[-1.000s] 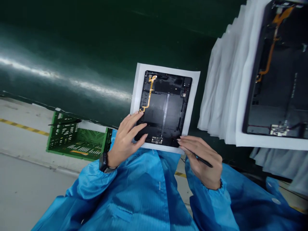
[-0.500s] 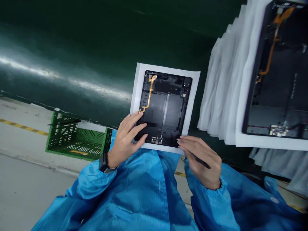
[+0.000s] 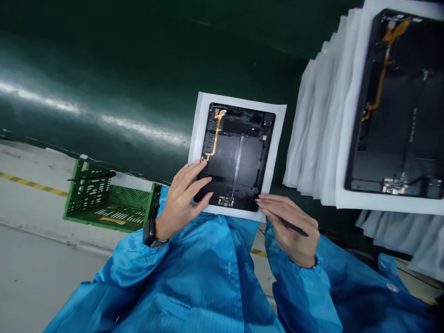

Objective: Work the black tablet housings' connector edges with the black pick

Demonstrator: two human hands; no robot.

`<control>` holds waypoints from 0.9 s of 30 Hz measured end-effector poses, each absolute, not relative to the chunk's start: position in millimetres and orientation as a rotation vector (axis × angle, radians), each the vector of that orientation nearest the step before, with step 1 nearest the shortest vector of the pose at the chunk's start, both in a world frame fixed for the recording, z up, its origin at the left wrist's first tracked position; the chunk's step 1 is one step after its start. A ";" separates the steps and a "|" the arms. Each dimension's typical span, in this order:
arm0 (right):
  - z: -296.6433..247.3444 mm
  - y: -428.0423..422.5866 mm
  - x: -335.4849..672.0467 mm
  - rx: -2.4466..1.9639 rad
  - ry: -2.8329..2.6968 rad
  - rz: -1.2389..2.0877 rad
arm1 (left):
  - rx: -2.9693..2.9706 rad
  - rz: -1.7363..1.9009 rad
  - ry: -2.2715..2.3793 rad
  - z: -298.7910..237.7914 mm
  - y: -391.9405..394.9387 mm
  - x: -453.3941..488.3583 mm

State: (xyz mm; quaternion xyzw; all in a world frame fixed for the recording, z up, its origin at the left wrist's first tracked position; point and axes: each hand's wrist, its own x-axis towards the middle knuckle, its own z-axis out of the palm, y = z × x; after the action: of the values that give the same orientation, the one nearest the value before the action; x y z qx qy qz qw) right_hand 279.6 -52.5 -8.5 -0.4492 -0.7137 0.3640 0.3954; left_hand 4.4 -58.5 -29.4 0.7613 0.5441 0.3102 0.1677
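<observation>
A tablet's black back housing point(image 3: 225, 159) lies inner side up on a white foam sheet point(image 3: 239, 99). An orange flex cable point(image 3: 215, 138) runs down its left part, and a small circuit board point(image 3: 226, 201) sits at the near edge. My left hand point(image 3: 185, 199) rests over the housing's lower left edge, fingers spread, fingertips by the cable's lower end. In my right hand point(image 3: 291, 226) is a slim black pen-like tool point(image 3: 294, 227); whether it is a tweezer or a pick I cannot tell. Its tip reaches the housing's lower right corner.
On the right stands a tall stack of white foam sheets point(image 3: 315, 129), topped by another tablet housing point(image 3: 398, 134) with a similar orange cable. A green plastic crate point(image 3: 111, 196) is below the bench edge at left. Beside me, lower right, is a person's blue sleeve point(image 3: 367, 291).
My right hand has shifted slightly, and the tool's tip now extends a little further over the housing's corner. My left hand stays in place. The view has moved slightly.
</observation>
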 end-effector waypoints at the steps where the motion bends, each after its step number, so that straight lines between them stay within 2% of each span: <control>1: -8.6 -52.7 279.7 -1.138 -1.821 0.925 | 2.162 0.880 1.550 -29.4 -58.5 4.3; 27: -10.5 -54.8 278.7 -1.133 -1.827 0.882 | 2.151 0.856 1.556 -28.6 -58.7 4.5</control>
State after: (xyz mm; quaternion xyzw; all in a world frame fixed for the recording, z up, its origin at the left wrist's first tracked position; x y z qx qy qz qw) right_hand 278.7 -54.8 -10.5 -0.4474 -0.7215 0.3483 0.3974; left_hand 4.5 -58.7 -28.6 0.7592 0.5491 0.3022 0.1754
